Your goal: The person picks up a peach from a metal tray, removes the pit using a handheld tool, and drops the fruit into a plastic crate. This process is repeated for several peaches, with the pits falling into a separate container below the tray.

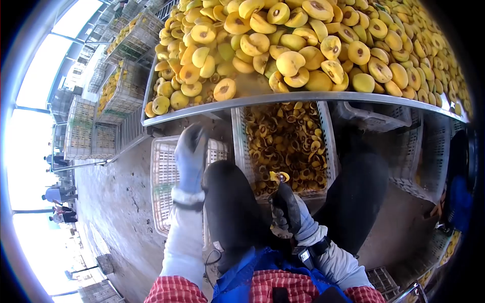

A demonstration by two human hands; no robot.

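Observation:
My left hand (190, 154), in a grey-blue glove, reaches forward over a white plastic crate (162, 194). Its fingers are partly curled and apart from the thumb, and I see nothing in them. My right hand (289, 212), gloved with dark fingers, is closed around a small pitting tool (284, 177). Its metal tip carries a bit of yellow peach flesh and brown pit (275, 175). Behind that tip, between my knees, a crate (331, 146) holds pits and scraps (283, 144). Halved peaches (290, 63) are heaped on the metal-edged table (303, 97) ahead.
Stacked crates of fruit (81, 126) stand at the far left, with several people (59, 194) beyond the concrete floor (116, 202). More plastic crates (409, 161) are under the table on the right. The table's metal rim crosses just ahead of my hands.

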